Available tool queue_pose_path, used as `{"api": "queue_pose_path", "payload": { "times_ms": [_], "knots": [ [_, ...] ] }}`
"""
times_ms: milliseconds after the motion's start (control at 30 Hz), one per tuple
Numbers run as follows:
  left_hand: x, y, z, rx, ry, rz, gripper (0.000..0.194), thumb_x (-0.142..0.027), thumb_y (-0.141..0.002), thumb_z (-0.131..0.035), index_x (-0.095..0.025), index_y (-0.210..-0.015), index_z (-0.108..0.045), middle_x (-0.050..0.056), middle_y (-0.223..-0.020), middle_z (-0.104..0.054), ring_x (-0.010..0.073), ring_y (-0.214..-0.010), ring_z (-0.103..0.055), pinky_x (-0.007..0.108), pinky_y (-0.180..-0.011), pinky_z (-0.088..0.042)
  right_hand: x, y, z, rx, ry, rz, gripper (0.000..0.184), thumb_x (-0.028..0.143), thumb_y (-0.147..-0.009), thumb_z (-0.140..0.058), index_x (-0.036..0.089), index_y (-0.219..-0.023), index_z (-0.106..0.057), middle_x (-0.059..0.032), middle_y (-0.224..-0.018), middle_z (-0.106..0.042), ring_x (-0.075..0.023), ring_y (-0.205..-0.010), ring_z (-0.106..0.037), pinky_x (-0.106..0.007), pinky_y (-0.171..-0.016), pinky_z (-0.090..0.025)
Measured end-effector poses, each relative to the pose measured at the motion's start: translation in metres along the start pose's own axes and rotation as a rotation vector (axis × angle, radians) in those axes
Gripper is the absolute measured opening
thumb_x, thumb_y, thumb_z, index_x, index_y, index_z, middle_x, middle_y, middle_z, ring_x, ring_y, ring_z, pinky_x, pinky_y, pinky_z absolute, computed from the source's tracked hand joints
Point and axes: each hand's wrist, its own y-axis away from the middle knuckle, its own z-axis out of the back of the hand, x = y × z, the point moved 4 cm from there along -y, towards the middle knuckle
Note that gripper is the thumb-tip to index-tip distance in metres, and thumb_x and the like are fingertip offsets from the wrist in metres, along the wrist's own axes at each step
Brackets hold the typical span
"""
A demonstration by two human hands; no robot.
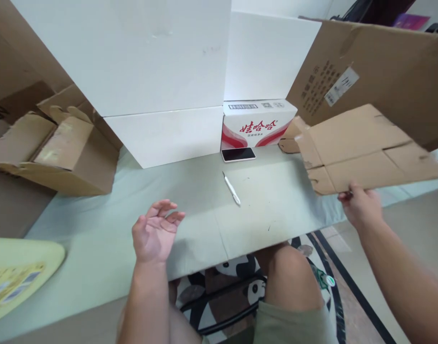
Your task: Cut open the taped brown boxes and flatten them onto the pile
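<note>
At the right of the table, my right hand grips the lower edge of a flattened cardboard box, raised and tilted, with creases and slots showing. My left hand is raised over the near left of the table, palm up, fingers loosely curled and apart, with nothing in it. A slim white pen-like tool with a thin dark tip lies mid-table. Behind it a phone rests against the foot of a white and red carton.
An open brown cardboard box stands at the left. Tall white panels and a large brown carton line the back. A pale yellow container is at the near left. The pale green tablecloth ends above my knees; a bottle is below.
</note>
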Motion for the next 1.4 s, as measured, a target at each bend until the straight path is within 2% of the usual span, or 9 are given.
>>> {"api": "queue_pose_path", "payload": {
  "times_ms": [200, 433, 567, 733, 967, 1100, 1167, 1267, 1400],
  "knots": [
    [-0.013, -0.002, 0.016, -0.075, -0.003, -0.009, 0.049, -0.063, -0.06, -0.072, -0.016, -0.074, -0.074, 0.008, -0.069, -0.071, 0.0189, -0.06, -0.066, 0.035, -0.064, -0.061, 0.011, -0.037, -0.079, 0.189, 0.023, -0.13, 0.017, 0.017, -0.096, -0.06, 0.026, -0.085, -0.05, -0.0072, -0.097, -0.07, -0.0143, -0.083, -0.076, -0.031, -0.079, -0.06],
    [-0.027, -0.002, 0.023, -0.102, 0.081, -0.028, 0.043, -0.061, -0.067, -0.063, -0.019, -0.073, -0.072, 0.006, -0.065, -0.065, 0.0162, -0.054, -0.06, 0.036, -0.065, -0.061, -0.036, 0.019, -0.074, 0.408, 0.129, -0.228, 0.022, 0.026, -0.086, -0.073, 0.023, -0.104, -0.062, -0.0123, -0.111, -0.075, -0.0206, -0.089, -0.078, -0.037, -0.08, -0.065],
    [-0.034, 0.003, 0.026, -0.114, 0.142, -0.026, 0.041, -0.058, -0.064, -0.063, -0.018, -0.07, -0.072, 0.005, -0.062, -0.063, 0.0149, -0.052, -0.058, 0.034, -0.064, -0.061, -0.036, 0.056, -0.102, 0.554, 0.226, -0.215, 0.03, 0.034, -0.081, -0.077, 0.022, -0.107, -0.067, -0.0123, -0.108, -0.077, -0.0212, -0.089, -0.078, -0.035, -0.078, -0.065],
    [-0.05, 0.012, 0.041, -0.133, 0.226, -0.081, 0.041, -0.058, -0.065, -0.064, -0.017, -0.068, -0.072, 0.004, -0.06, -0.061, 0.0134, -0.051, -0.057, 0.032, -0.065, -0.06, -0.026, 0.134, -0.199, 0.952, 0.397, -0.018, 0.031, 0.038, -0.081, -0.074, 0.02, -0.105, -0.067, -0.01, -0.099, -0.078, -0.0177, -0.081, -0.076, -0.032, -0.073, -0.062],
    [-0.072, 0.022, 0.069, -0.128, 0.273, -0.195, 0.043, -0.06, -0.073, -0.062, -0.018, -0.07, -0.072, 0.003, -0.061, -0.061, 0.0146, -0.052, -0.058, 0.035, -0.067, -0.06, -0.03, 0.301, -0.363, 1.412, 0.387, 0.22, 0.018, 0.026, -0.086, -0.067, 0.021, -0.102, -0.072, -0.0065, -0.114, -0.074, -0.0133, -0.077, -0.073, -0.028, -0.071, -0.059],
    [-0.081, 0.027, 0.081, -0.122, 0.272, -0.224, 0.042, -0.059, -0.078, -0.061, -0.019, -0.073, -0.071, 0.002, -0.062, -0.06, 0.0152, -0.053, -0.06, 0.036, -0.069, -0.06, -0.01, 0.398, -0.432, 1.585, 0.39, 0.717, 0.029, 0.012, -0.091, -0.054, 0.016, -0.113, -0.073, -0.0145, -0.156, -0.051, -0.0108, -0.083, -0.073, -0.037, -0.096, -0.06],
    [-0.084, 0.029, 0.084, -0.115, 0.264, -0.23, 0.041, -0.059, -0.078, -0.062, -0.02, -0.073, -0.07, 0.002, -0.062, -0.059, 0.015, -0.053, -0.06, 0.036, -0.07, -0.06, -0.003, 0.434, -0.454, 1.628, 0.411, 0.889, 0.032, 0.008, -0.091, -0.056, 0.013, -0.118, -0.071, -0.0158, -0.168, -0.036, -0.015, -0.11, -0.072, -0.037, -0.111, -0.053],
    [-0.087, 0.03, 0.086, -0.109, 0.249, -0.235, 0.04, -0.06, -0.076, -0.065, -0.02, -0.071, -0.071, 0.002, -0.062, -0.059, 0.0152, -0.053, -0.06, 0.036, -0.069, -0.06, 0.001, 0.467, -0.469, 1.679, 0.435, 1.037, 0.031, 0.007, -0.092, -0.057, 0.01, -0.121, -0.068, -0.0146, -0.165, -0.044, -0.0204, -0.146, -0.053, -0.037, -0.126, -0.039],
    [-0.089, 0.032, 0.086, -0.147, 0.203, -0.285, 0.042, -0.061, -0.078, -0.063, -0.02, -0.07, -0.07, 0.002, -0.061, -0.057, 0.0164, -0.054, -0.059, 0.038, -0.071, -0.058, -0.003, 0.461, -0.457, 1.629, 0.426, 0.996, 0.025, 0.009, -0.094, -0.054, 0.01, -0.113, -0.069, -0.0168, -0.159, -0.052, -0.0246, -0.14, -0.059, -0.041, -0.123, -0.045]
  ]
}}
